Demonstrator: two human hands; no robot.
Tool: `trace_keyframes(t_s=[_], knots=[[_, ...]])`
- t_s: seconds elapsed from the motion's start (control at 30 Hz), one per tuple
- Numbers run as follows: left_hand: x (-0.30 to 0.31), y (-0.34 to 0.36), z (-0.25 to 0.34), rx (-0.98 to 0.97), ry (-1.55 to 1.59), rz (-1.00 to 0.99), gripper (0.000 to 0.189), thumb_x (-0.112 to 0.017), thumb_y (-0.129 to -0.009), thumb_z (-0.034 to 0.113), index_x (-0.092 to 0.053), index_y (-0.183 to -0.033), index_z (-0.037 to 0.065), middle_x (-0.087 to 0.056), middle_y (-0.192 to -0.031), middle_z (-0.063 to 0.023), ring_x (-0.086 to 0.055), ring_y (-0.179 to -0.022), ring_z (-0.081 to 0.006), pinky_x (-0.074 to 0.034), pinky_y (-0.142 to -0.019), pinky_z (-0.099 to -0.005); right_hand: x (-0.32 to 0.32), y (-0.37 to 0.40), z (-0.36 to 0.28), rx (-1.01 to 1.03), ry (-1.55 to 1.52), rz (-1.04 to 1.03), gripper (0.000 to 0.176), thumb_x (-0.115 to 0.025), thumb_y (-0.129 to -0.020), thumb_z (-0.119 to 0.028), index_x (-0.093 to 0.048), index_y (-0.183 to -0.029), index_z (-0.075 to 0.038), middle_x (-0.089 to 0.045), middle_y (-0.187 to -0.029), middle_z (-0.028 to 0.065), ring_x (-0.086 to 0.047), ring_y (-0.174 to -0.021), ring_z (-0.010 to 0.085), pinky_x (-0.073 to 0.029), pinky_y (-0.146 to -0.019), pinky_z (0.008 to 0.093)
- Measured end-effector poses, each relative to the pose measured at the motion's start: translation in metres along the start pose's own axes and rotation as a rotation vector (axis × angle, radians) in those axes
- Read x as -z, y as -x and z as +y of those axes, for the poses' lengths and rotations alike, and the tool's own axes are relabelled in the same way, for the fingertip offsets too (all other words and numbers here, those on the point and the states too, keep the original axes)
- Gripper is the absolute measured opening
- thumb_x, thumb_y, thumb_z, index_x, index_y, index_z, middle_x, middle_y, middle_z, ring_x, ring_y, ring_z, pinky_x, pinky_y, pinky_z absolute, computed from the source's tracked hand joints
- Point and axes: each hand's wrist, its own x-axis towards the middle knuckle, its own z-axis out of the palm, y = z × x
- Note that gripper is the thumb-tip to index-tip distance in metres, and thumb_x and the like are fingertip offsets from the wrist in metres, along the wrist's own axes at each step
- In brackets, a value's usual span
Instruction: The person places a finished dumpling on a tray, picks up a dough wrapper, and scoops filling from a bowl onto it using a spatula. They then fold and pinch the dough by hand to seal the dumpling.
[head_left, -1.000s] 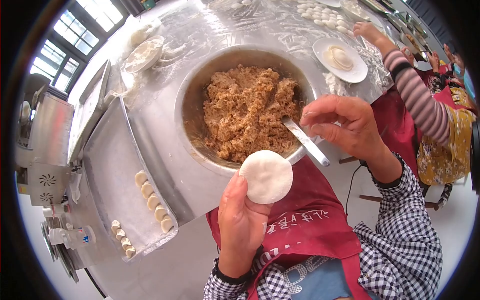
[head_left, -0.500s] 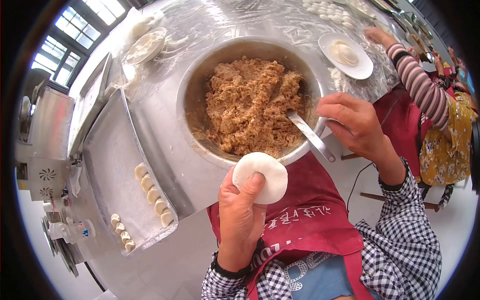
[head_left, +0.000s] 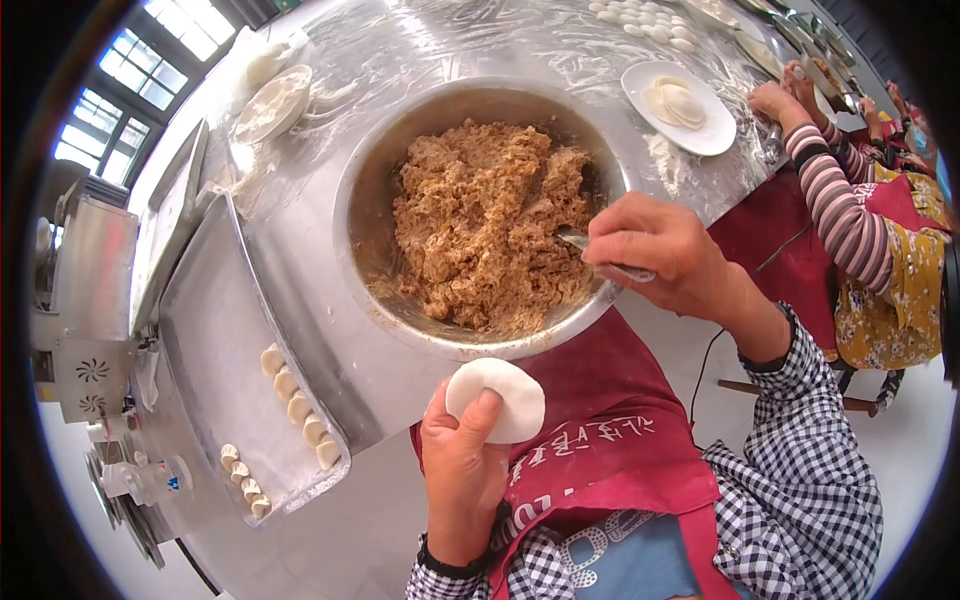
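My left hand (head_left: pixel 462 465) holds a round white dough wrapper (head_left: pixel 510 402) below the bowl's near rim, its thumb lying on the dough. My right hand (head_left: pixel 665 250) is closed round the handle of a metal spoon (head_left: pixel 573 238) at the bowl's right side. The spoon's far end is sunk in the brown minced filling (head_left: pixel 490 225), so its tip is hidden. A large steel bowl (head_left: pixel 362 290) holds this filling.
A metal tray (head_left: pixel 215 330) with several dumplings lies left. White plates with wrappers (head_left: pixel 715 135) and flour (head_left: pixel 272 105) stand beyond the bowl. Several dough pieces (head_left: pixel 650 20) lie at the back. A co-worker's striped sleeve (head_left: pixel 840 210) reaches in from the right.
My right hand has come down onto the spoon handle and gripped it. My left hand has moved slightly down and left with the wrapper. The co-worker's hands have shifted.
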Motion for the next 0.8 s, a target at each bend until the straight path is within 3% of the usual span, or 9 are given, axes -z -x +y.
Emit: trace_keyframes(t_s=[0.1, 0.17, 0.27, 0.8], knots=[[0.004, 0.003, 0.0, 0.018, -0.011, 0.026, 0.031, -0.063, -0.08, 0.005, -0.051, -0.109, 0.002, -0.061, -0.098, -0.009, -0.062, -0.088, -0.0196, -0.053, -0.077, -0.0339, 0.009, -0.003, 0.0, -0.066, -0.064, 0.016, 0.014, -0.066, -0.072, 0.0, -0.062, -0.085, -0.004, -0.059, -0.081, 0.0094, -0.06, -0.072, 0.023, -0.05, -0.061, 0.0313], [0.007, 0.003, -0.001, 0.024, -0.011, 0.035, 0.031, -0.064, -0.08, 0.005, -0.051, -0.109, 0.002, -0.061, -0.097, -0.0089, -0.062, -0.087, -0.0194, -0.054, -0.077, -0.0336, 0.021, -0.006, -0.007, -0.202, -0.274, 0.105, 0.01, -0.064, -0.076, 0.002, -0.062, -0.085, -0.001, -0.062, -0.083, 0.0095, -0.062, -0.073, 0.0175, -0.051, -0.063, 0.0265], [0.01, 0.001, -0.001, 0.022, -0.007, 0.062, 0.031, -0.064, -0.08, 0.004, -0.051, -0.108, 0.002, -0.061, -0.097, -0.0086, -0.062, -0.087, -0.0195, -0.054, -0.076, -0.0335, 0.02, -0.003, -0.003, -0.208, -0.428, 0.227, 0.011, -0.065, -0.077, 0.003, -0.062, -0.087, 0.002, -0.063, -0.087, 0.0085, -0.061, -0.076, 0.0125, -0.051, -0.065, 0.0236], [0.016, -0.001, -0.001, -0.005, 0.012, 0.125, 0.029, -0.061, -0.079, 0.003, -0.052, -0.107, 0.003, -0.06, -0.099, -0.0091, -0.061, -0.089, -0.0201, -0.053, -0.078, -0.0345, -0.003, 0.01, -0.003, -0.252, -0.492, 0.109, 0.011, -0.067, -0.074, 0.003, -0.064, -0.084, 0.0, -0.066, -0.082, 0.0104, -0.063, -0.075, 0.0178, -0.05, -0.066, 0.0262]])
